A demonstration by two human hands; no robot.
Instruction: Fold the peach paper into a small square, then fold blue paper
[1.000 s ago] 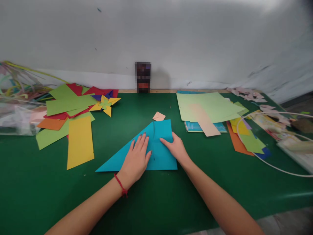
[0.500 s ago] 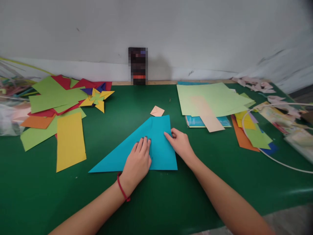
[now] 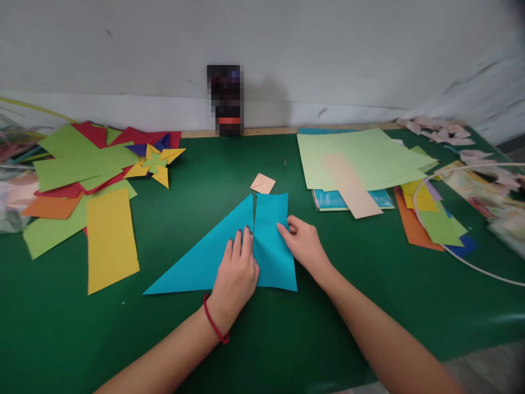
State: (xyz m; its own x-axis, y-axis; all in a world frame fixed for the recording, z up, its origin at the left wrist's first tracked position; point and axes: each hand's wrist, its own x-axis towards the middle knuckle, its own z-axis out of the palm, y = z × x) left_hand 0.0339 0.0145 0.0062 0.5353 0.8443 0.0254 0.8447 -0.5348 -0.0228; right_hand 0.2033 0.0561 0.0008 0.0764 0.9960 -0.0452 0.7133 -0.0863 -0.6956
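A blue sheet of paper (image 3: 192,260) lies in front of me, its left part a folded triangle and its right part an upright strip (image 3: 269,210). A narrow split runs down between the two from the far edge, and the strip buckles slightly. My left hand (image 3: 238,268) lies on the triangle beside the split, fingers stretched out and pressing down. With thumb and fingers my right hand (image 3: 305,243) pinches the strip's right edge. Just beyond the paper sits a small folded peach paper piece (image 3: 262,183).
On the green table (image 3: 184,345), green, red and orange papers, a yellow sheet (image 3: 112,241) and a folded paper star (image 3: 155,163) lie left. Pale green sheets (image 3: 356,158), a peach strip (image 3: 355,191) and a white hoop (image 3: 484,273) are right. A blurred dark object (image 3: 227,98) stands against the wall.
A split has opened from the blue paper's far edge along the crease. The strip has shifted slightly right at its top and buckled. My left hand stays pressed down; my right keeps its pinch.
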